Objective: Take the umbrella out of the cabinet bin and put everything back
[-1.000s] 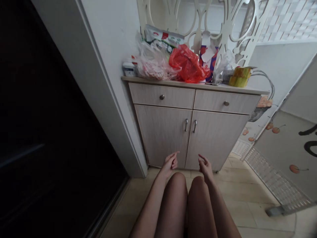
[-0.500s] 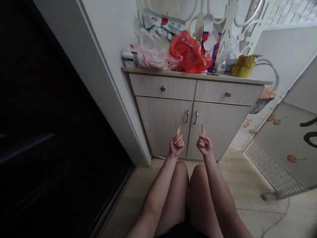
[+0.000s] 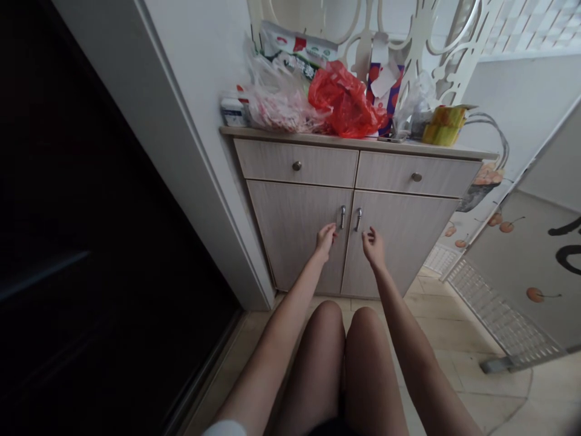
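Two pale wood-grain doors of a low cabinet stand closed in front of me, each with a metal pull. My left hand (image 3: 325, 240) is just left of and below the left door handle (image 3: 342, 217). Its fingers are bent and slightly apart, with nothing visible in them. Beside the right door handle (image 3: 358, 219), a little lower and to its right, my right hand (image 3: 373, 245) is loosely curled, finger and thumb apart, holding nothing. Neither hand appears to touch a handle. The left door (image 3: 295, 230) and right door (image 3: 399, 242) meet at a narrow seam.
Two drawers with round knobs (image 3: 296, 166) sit above the doors. On the cabinet top (image 3: 299, 138) are a red plastic bag (image 3: 345, 100), clear bags, a patterned box and a yellow pack (image 3: 443, 126). A dark doorway (image 3: 91, 242) lies left, a cherry-printed panel (image 3: 521, 260) right.
Both hands have reached forward toward the handles. The index fingers, stretched out pointing before, are now bent, and the other fingers have loosened from their fists.
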{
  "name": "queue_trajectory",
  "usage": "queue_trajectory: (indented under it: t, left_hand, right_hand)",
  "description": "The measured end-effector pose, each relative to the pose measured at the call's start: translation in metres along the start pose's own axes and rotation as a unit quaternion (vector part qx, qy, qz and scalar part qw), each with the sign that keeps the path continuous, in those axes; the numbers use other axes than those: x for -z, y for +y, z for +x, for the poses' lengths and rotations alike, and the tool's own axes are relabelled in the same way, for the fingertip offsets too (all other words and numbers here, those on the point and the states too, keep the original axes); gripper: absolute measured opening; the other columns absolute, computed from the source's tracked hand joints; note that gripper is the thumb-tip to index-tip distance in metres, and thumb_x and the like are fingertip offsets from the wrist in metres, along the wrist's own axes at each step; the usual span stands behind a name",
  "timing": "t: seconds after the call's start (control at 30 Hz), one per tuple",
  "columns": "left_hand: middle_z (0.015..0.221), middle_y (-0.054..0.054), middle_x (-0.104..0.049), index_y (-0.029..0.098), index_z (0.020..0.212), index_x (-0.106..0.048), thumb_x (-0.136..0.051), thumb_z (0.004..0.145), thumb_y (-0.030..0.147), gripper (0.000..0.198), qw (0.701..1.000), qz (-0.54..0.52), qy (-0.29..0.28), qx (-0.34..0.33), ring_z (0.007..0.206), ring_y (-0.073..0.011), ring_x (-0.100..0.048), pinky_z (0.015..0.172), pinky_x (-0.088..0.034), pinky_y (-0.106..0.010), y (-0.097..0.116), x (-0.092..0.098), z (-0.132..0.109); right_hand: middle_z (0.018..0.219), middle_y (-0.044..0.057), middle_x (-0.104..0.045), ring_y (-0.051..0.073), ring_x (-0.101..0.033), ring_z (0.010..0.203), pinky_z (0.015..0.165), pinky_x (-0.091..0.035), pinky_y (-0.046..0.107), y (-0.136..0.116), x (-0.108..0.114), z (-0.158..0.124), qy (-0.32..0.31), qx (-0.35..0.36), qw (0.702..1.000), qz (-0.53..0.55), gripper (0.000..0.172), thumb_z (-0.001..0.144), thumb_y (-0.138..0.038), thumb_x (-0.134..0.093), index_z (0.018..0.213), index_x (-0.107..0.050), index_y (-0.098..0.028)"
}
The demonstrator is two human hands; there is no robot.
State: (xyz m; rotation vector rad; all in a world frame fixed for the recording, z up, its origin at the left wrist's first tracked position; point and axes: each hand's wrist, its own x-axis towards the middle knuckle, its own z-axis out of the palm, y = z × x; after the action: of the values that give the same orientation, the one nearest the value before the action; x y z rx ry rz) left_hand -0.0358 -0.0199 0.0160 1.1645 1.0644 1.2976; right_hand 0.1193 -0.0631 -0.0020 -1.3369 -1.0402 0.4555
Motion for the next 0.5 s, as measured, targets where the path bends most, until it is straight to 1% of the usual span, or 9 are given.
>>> queue_trajectory:
  t: [0.03,0.07,0.1,0.13,0.2,0.27,0.33,0.4,0.5]
  left_hand:
    - [0.076,-0.002,-0.065,0.017,0.118,-0.066,-0.063,0.089,0.033,0.034,0.998,0.054,0.032,-0.025,0.066,-0.0123,-0.059,0.065,-0.045,-0.023,0.005,-0.009,0.014]
    - [0.087,-0.005,-0.069,0.016,0.115,-0.067,-0.067,0.087,0.03,0.032,0.993,0.096,0.051,-0.048,0.079,-0.0153,-0.063,0.073,-0.047,-0.026,0.008,-0.018,0.026]
    - [0.096,-0.009,-0.071,0.015,0.114,-0.066,-0.07,0.085,0.027,0.032,0.987,0.131,0.057,-0.072,0.09,-0.0182,-0.065,0.081,-0.047,-0.028,0.011,-0.026,0.035]
    - [0.103,-0.011,-0.071,0.015,0.114,-0.066,-0.071,0.083,0.024,0.032,0.981,0.158,0.054,-0.094,0.097,-0.0204,-0.065,0.086,-0.046,-0.03,0.011,-0.032,0.041]
    - [0.107,-0.013,-0.07,0.014,0.113,-0.064,-0.07,0.083,0.019,0.031,0.967,0.21,0.039,-0.136,0.102,-0.0219,-0.065,0.091,-0.046,-0.032,0.008,-0.038,0.044]
    - [0.104,-0.013,-0.07,0.014,0.112,-0.063,-0.066,0.086,0.016,0.026,0.955,0.243,0.033,-0.168,0.099,-0.0213,-0.065,0.09,-0.046,-0.033,0.002,-0.036,0.038]
    - [0.101,-0.011,-0.07,0.016,0.109,-0.063,-0.061,0.089,0.016,0.019,0.944,0.264,0.047,-0.193,0.097,-0.0211,-0.066,0.091,-0.046,-0.034,-0.006,-0.028,0.025]
    - [0.099,-0.011,-0.071,0.018,0.103,-0.063,-0.059,0.091,0.017,0.014,0.929,0.289,0.079,-0.218,0.097,-0.0221,-0.065,0.094,-0.045,-0.036,-0.012,-0.018,0.007]
    - [0.095,-0.011,-0.072,0.019,0.098,-0.063,-0.056,0.091,0.018,0.01,0.908,0.316,0.118,-0.249,0.094,-0.0231,-0.065,0.103,-0.04,-0.042,-0.019,0.0,-0.023]
  right_hand:
    - [0.106,0.015,-0.067,0.022,-0.06,0.093,0.08,-0.047,0.033,-0.001,-0.008,0.012,0.024,0.041,0.997,-0.062,0.053,0.085,-0.047,-0.058,0.125,-0.062,-0.013]
    - [0.114,0.018,-0.066,0.025,-0.06,0.101,0.085,-0.047,0.036,-0.002,-0.016,0.023,0.029,0.069,0.992,-0.103,0.05,0.087,-0.045,-0.055,0.122,-0.062,-0.011]
    - [0.116,0.02,-0.066,0.026,-0.06,0.104,0.087,-0.046,0.037,-0.004,-0.023,0.033,0.016,0.08,0.989,-0.124,0.046,0.088,-0.044,-0.052,0.119,-0.062,-0.011]
    - [0.113,0.02,-0.067,0.025,-0.061,0.102,0.086,-0.046,0.036,-0.005,-0.03,0.04,-0.005,0.076,0.988,-0.132,0.043,0.089,-0.043,-0.05,0.115,-0.063,-0.011]
    - [0.103,0.016,-0.07,0.023,-0.064,0.092,0.082,-0.046,0.034,-0.004,-0.04,0.047,-0.043,0.051,0.989,-0.133,0.037,0.09,-0.042,-0.048,0.106,-0.063,-0.012]
    - [0.095,0.012,-0.071,0.022,-0.063,0.085,0.08,-0.045,0.033,0.0,-0.041,0.042,-0.048,0.049,0.988,-0.138,0.034,0.09,-0.044,-0.048,0.1,-0.062,-0.015]
    - [0.092,0.01,-0.07,0.021,-0.061,0.083,0.083,-0.043,0.035,0.005,-0.034,0.027,-0.025,0.071,0.986,-0.148,0.033,0.091,-0.046,-0.047,0.096,-0.062,-0.017]
    - [0.091,0.009,-0.07,0.021,-0.06,0.084,0.088,-0.04,0.037,0.01,-0.02,0.008,0.001,0.108,0.981,-0.162,0.032,0.092,-0.045,-0.045,0.094,-0.062,-0.018]
    - [0.093,0.01,-0.07,0.023,-0.059,0.09,0.095,-0.033,0.04,0.011,0.009,-0.026,0.029,0.157,0.968,-0.195,0.032,0.093,-0.042,-0.042,0.092,-0.064,-0.019]
